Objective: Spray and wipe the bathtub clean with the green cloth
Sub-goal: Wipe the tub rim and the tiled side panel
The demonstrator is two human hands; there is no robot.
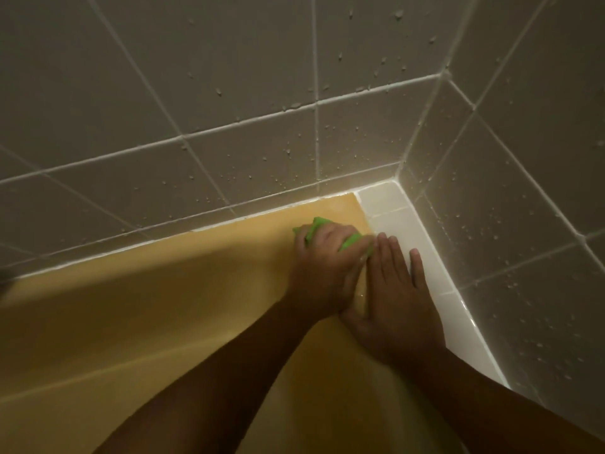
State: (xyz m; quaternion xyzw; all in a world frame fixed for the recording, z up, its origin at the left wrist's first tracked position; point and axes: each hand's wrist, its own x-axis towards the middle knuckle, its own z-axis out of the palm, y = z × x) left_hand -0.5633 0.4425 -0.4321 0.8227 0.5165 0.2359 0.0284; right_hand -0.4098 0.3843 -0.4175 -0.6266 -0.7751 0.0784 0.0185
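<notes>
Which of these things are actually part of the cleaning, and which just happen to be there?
In the job: crumpled green cloth, gripped by left hand; glossy yellow bathtub; right hand resting flat.
Just there: grey wall tiles, droplet-speckled; white tile ledge.

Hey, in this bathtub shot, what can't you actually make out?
Head view only.
1. Green cloth: mostly hidden under the gripping left hand; only bits show.
2. Bathtub: basin covered by both forearms, cut off at the bottom edge.
3. Dark shape, left edge: cut off and blurred.

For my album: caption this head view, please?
Left hand presses green cloth on yellow bathtub rim; right hand rests flat beside it.
</notes>
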